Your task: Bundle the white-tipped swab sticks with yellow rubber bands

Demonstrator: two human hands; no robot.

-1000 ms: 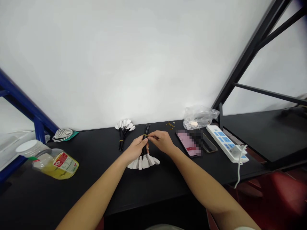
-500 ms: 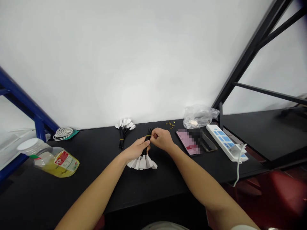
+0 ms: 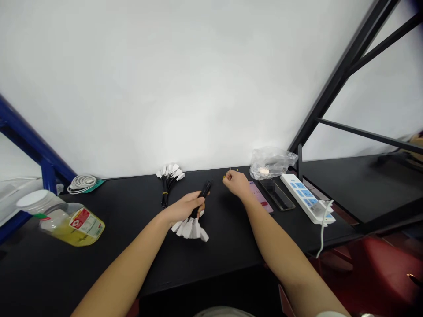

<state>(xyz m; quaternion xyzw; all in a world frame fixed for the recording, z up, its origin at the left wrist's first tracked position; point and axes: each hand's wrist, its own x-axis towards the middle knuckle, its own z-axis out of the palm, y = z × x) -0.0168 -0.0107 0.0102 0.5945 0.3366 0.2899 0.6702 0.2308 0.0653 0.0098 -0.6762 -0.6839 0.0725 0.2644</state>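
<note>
With my left hand [image 3: 187,205] I hold one bundle of black cords [image 3: 205,189], above the black table [image 3: 218,255]; the fingers are closed around its middle, and its white ends [image 3: 188,229] spread toward me. My right hand [image 3: 236,182] is apart from this bundle, near the back edge of the table. Its fingers are bent and narrow; a yellow bit [image 3: 224,177] shows at the tips, but whether I pinch it or it lies behind, I cannot tell.

As far as I can judge, the work is partway. A second bundle [image 3: 168,185] lies to the left, near the wall, with a yellow band [image 3: 165,193] around its cords, so that one seems complete. On the bundle in my grip I see no band; part of it is hidden by my fingers, so its binding looks unsettled.
</note>
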